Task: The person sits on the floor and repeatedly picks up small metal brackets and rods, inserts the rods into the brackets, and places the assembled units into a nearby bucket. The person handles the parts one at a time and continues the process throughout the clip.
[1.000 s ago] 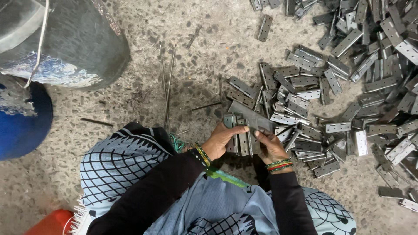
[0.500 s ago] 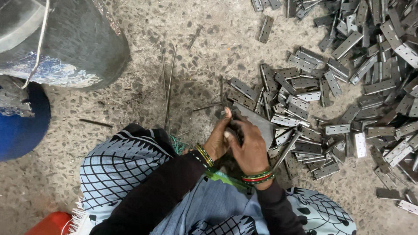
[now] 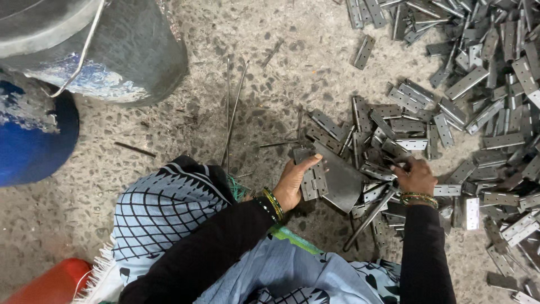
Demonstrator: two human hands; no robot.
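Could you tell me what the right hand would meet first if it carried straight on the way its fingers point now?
Most likely the loose metal hinges heaped just beyond the right hand; its fingertips already seem among them.

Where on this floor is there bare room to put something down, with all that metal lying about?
Bare floor lies between the grey bucket and the hinge pile, crossed only by thin rods. Another patch sits below the blue drum, left of the patterned cloth. Around the right hand hinges crowd; the left hand holds one.
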